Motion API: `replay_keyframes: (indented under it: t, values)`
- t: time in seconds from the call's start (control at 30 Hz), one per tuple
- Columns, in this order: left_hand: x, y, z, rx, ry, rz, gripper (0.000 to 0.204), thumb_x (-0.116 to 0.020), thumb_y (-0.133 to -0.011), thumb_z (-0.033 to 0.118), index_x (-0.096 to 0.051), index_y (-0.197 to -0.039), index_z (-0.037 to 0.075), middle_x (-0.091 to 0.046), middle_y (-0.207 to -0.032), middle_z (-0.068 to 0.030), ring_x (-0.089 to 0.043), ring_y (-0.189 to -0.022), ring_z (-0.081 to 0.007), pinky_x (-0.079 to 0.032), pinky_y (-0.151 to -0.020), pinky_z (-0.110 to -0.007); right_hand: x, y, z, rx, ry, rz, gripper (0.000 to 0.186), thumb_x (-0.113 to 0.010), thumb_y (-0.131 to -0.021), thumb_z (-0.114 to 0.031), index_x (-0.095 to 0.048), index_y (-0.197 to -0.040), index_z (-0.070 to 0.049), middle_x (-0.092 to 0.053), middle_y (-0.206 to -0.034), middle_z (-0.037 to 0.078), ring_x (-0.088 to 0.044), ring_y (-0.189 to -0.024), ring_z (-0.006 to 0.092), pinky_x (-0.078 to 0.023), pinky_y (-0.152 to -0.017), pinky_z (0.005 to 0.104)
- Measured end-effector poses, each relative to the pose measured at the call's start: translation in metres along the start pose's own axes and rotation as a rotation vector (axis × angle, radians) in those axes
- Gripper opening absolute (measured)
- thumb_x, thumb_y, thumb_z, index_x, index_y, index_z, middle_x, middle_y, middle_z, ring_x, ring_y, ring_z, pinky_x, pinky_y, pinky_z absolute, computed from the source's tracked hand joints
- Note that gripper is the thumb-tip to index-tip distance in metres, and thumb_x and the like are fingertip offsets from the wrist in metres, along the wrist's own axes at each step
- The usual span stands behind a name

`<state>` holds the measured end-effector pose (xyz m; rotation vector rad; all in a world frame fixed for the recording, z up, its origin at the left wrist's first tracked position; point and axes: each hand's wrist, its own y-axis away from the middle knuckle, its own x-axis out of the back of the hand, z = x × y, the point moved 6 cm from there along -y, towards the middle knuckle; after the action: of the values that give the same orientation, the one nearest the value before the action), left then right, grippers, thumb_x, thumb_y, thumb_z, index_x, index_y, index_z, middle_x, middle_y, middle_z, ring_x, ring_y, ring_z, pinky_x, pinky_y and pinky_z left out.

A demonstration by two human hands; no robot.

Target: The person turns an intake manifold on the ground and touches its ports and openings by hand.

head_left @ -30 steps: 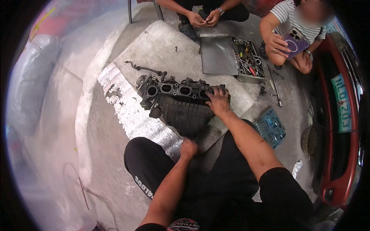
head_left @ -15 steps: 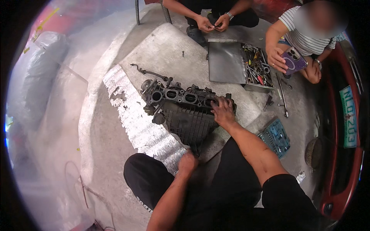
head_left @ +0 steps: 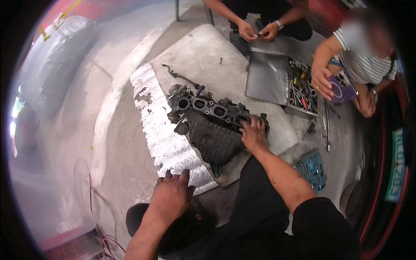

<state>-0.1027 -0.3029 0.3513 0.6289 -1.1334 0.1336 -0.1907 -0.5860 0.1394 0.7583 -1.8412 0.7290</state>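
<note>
**Hands on engine manifold, concrete floor**

Concrete floor (head_left: 108, 130): grey, stained, fills most of view. A large grey mat (head_left: 208, 65) lies on it, with a silver foil sheet (head_left: 160, 134) along its left edge.

Intake manifold (head_left: 212, 125): black, grimy, row of round ports along its upper side, ribbed body below. Lies on the mat at centre frame, its lower part over the foil sheet.

Open tool case (head_left: 281, 82): grey lid flat, tray of mixed tools beside it, beyond the manifold to the right. Smaller teal socket set (head_left: 313, 169) on the floor near the right forearm.

Right hand (head_left: 253, 132): palm down, fingers spread, pressed on the manifold's right end; flat contact, not closed around anything.

Left hand (head_left: 171, 197): dirty, open, fingers extended, fingertips resting on the lower edge of the foil sheet; holds nothing.

Two other people crouch at the far side, one holding a purple phone (head_left: 342, 86).
</note>
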Motion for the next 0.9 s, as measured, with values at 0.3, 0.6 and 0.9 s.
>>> replay_keyframes:
  t: [0.3, 0.6, 0.9]
  values:
    - [0.065, 0.023, 0.053, -0.046, 0.093, -0.014, 0.046, -0.062, -0.091, 0.022, -0.057, -0.13, -0.002, -0.069, -0.099, -0.0187, -0.065, -0.101, -0.0365, -0.048, -0.092, -0.046, 0.007, 0.002, 0.001, 0.067, -0.034, 0.108, 0.031, -0.075, -0.082, -0.019, -0.072, -0.112, -0.011, -0.052, -0.137, 0.014, -0.042, -0.134, 0.035, -0.028, -0.114, 0.0529]
    - [-0.023, 0.005, 0.003, 0.059, -0.328, -0.161, 0.046, -0.062, -0.091, 0.025, -0.059, -0.129, 0.0, -0.071, -0.1, -0.0179, -0.066, -0.104, -0.0341, -0.045, -0.099, -0.053, 0.004, 0.004, -0.003, 0.021, 0.004, 0.056, 0.029, -0.072, -0.084, -0.018, -0.072, -0.113, -0.013, -0.051, -0.138, 0.016, -0.041, -0.135, 0.0381, -0.029, -0.113, 0.0569]
    - [-0.039, 0.022, 0.02, -0.162, -0.196, -0.192, 0.052, -0.063, -0.092, 0.031, -0.055, -0.132, -0.002, -0.07, -0.104, -0.0201, -0.065, -0.104, -0.0371, -0.044, -0.1, -0.056, -0.005, 0.006, 0.004, 0.023, 0.0, 0.11, 0.03, -0.074, -0.083, -0.021, -0.072, -0.112, -0.014, -0.052, -0.139, 0.013, -0.043, -0.136, 0.0337, -0.03, -0.114, 0.0543]
